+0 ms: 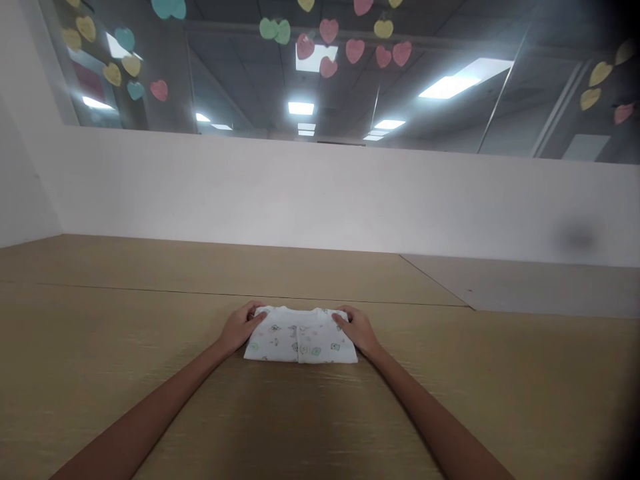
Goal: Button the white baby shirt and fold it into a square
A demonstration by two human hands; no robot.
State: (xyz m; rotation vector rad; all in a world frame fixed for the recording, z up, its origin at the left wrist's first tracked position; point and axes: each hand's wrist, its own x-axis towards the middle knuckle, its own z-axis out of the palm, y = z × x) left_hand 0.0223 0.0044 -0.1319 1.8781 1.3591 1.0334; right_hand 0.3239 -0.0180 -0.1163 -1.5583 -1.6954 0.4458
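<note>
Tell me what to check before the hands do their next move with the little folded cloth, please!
1. The left hand touches the left edge of the folded garment: ok.
2. The right hand touches its right edge: ok.
3. The folded garment lies flat, wholly on the table: ok.
4. Its visible edges look square and even: ok.
5. Each grip pinching the fabric, or only pressing on it: cannot tell.
6. Layers underneath tidy: cannot tell, hidden.
</note>
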